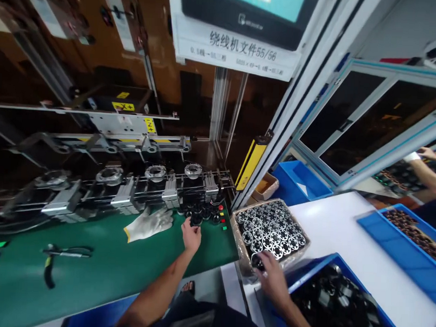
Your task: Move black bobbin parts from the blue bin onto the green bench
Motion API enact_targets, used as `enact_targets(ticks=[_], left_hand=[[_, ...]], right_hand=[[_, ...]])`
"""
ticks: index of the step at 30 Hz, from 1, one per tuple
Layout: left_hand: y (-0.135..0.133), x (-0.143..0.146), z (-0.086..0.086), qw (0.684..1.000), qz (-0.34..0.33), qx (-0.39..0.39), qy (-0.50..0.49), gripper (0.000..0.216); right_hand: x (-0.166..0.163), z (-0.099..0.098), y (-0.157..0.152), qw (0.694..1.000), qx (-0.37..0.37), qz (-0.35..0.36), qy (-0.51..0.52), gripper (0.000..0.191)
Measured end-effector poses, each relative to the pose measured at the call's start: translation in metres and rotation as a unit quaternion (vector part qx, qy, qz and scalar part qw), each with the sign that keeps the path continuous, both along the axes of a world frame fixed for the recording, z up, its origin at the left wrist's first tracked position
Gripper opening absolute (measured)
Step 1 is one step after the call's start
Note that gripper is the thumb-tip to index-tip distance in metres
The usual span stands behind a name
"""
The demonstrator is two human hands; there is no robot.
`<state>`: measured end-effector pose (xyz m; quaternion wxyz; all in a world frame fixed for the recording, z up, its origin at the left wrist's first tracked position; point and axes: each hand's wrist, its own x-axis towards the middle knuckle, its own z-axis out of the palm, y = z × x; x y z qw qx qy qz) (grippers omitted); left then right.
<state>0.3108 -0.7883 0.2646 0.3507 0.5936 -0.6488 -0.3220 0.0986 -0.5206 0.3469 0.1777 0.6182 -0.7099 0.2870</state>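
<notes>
Fingers of our left hand [191, 235] pinch a black part by the machine's buttons [221, 216] on the green desk [90, 269], while our right hand [271, 276] closes on a wound stator [257, 260] at the cardboard tray [241, 249] edge, w/ tray kept close for reach.

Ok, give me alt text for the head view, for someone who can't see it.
The left hand touches black ring parts on a green mat below a winding machine. The right hand holds one black part at a cardboard tray of stators; a white glove lies nearby.

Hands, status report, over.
Left hand on black parts by the machine. Right hand grips a round part at the cardboard box. Glove lies nearby.
</notes>
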Motion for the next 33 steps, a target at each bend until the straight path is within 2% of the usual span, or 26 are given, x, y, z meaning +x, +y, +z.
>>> enact_targets(ticks=[3,5,7,9,10,11,13,14,15,17,18,21,22,23,25,27,29,31,33], left_hand=[[0.029,0.019,-0.017,0.991,-0.090,-0.090,0.026,0.053],[0.044,0.039,-0.016,0.977,-0.148,-0.155,-0.004,0.049],[0.042,0.062,-0.006,0.953,-0.172,-0.233,-0.087,0.044],[0.020,0.088,0.006,0.911,-0.155,-0.315,-0.214,0.041],[0.004,0.102,0.012,0.900,-0.131,-0.311,-0.274,0.040],[-0.012,0.116,0.017,0.897,-0.114,-0.265,-0.335,0.043],[-0.038,0.148,0.022,0.890,-0.093,-0.063,-0.441,0.054],[-0.044,0.164,0.023,0.884,-0.076,-0.033,-0.459,0.055],[-0.044,0.181,0.023,0.885,-0.052,-0.076,-0.457,0.055],[-0.030,0.211,0.025,0.877,-0.008,-0.282,-0.388,0.055],[-0.019,0.224,0.027,0.869,-0.001,-0.310,-0.386,0.062],[0.015,0.241,0.039,0.876,0.040,-0.299,-0.376,0.065],[0.021,0.238,0.044,0.880,0.039,-0.294,-0.372,0.065],[0.023,0.231,0.047,0.882,0.009,-0.304,-0.361,0.062],[0.016,0.202,0.050,0.869,-0.134,-0.360,-0.312,0.049],[0.003,0.158,0.047,0.819,-0.303,-0.424,-0.240,0.035],[-0.010,0.110,0.038,0.753,-0.410,-0.478,-0.189,0.032],[-0.020,0.067,0.028,0.712,-0.449,-0.511,-0.173,0.038],[-0.027,0.039,0.020,0.692,-0.451,-0.536,-0.178,0.045]], right_hand=[[0.065,-0.030,-0.053,0.983,0.140,0.069,-0.096,0.050],[0.089,-0.042,-0.089,0.952,0.264,0.095,-0.122,0.051],[0.099,-0.047,-0.125,0.927,0.342,0.104,-0.109,0.049],[0.098,-0.049,-0.156,0.925,0.360,0.105,-0.065,0.047],[0.096,-0.051,-0.167,0.929,0.355,0.103,-0.038,0.048],[0.092,-0.053,-0.176,0.938,0.334,0.097,-0.016,0.049],[0.088,-0.057,-0.180,0.965,0.248,0.080,0.021,0.049],[0.087,-0.058,-0.176,0.979,0.189,0.071,0.033,0.048],[0.088,-0.058,-0.168,0.988,0.133,0.065,0.037,0.045],[0.094,-0.057,-0.145,0.995,0.059,0.066,0.040,0.039],[0.098,-0.056,-0.130,0.996,0.053,0.065,0.033,0.037],[0.109,-0.059,-0.085,0.998,0.046,0.032,0.001,0.032],[0.112,-0.060,-0.071,0.999,0.042,0.009,-0.013,0.032],[0.114,-0.060,-0.059,0.999,0.037,-0.013,-0.029,0.034],[0.118,-0.057,-0.042,0.997,0.021,-0.044,-0.057,0.038],[0.119,-0.045,-0.036,0.995,0.002,-0.058,-0.080,0.041],[0.114,-0.027,-0.036,0.994,-0.036,-0.071,-0.079,0.044],[0.101,-0.008,-0.036,0.992,-0.058,-0.092,-0.062,0.045],[0.077,0.006,-0.024,0.988,-0.064,-0.135,-0.034,0.040]])
